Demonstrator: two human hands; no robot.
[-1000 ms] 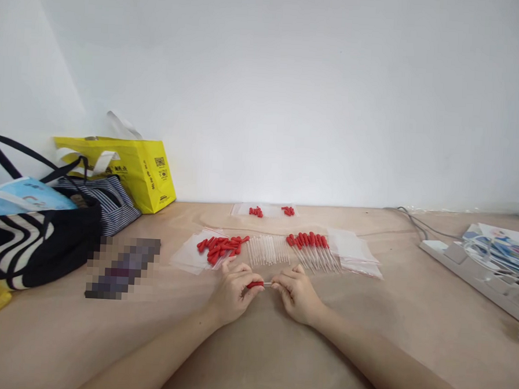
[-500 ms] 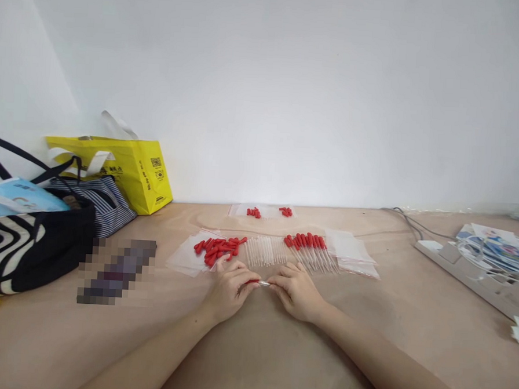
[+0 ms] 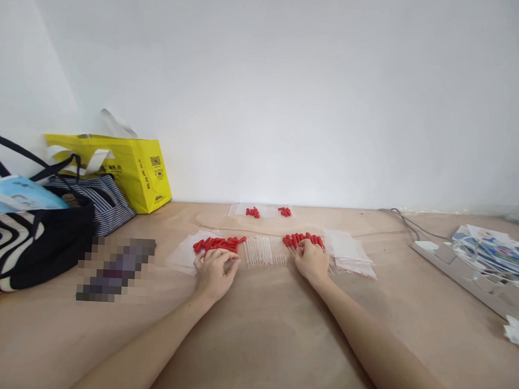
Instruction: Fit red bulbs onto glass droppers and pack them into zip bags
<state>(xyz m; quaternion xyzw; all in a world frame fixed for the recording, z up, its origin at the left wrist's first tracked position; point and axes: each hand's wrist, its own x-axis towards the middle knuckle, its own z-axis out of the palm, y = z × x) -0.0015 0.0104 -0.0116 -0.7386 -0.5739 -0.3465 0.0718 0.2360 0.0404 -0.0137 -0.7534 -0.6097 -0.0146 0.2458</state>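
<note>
My left hand [image 3: 215, 270] hovers over the near side of a pile of red rubber bulbs [image 3: 209, 243], with its fingers curved, a gap inside the thumb, and nothing visible in its grasp. At the row of droppers with red bulbs [image 3: 303, 238], my right hand [image 3: 312, 261] is closed, fingertips down at the row's near left part. It seems to grip a dropper there, mostly hidden by the fingers. Between the hands lies a row of thin clear tubes [image 3: 265, 250]. The right hand covers most of the finished droppers' stems.
Clear plastic bags [image 3: 347, 254] lie right of the droppers, and more [image 3: 180, 254] beneath the bulbs. Another bag with small red bulbs [image 3: 253, 213] rests by the wall. A power strip [image 3: 456, 268] stands right; a yellow bag [image 3: 142, 177] and a black bag [image 3: 65, 242] stand left.
My hands have parted from the dropper they both held at the middle. The left went back to the bulb pile; the right moved up to the dropper row.
</note>
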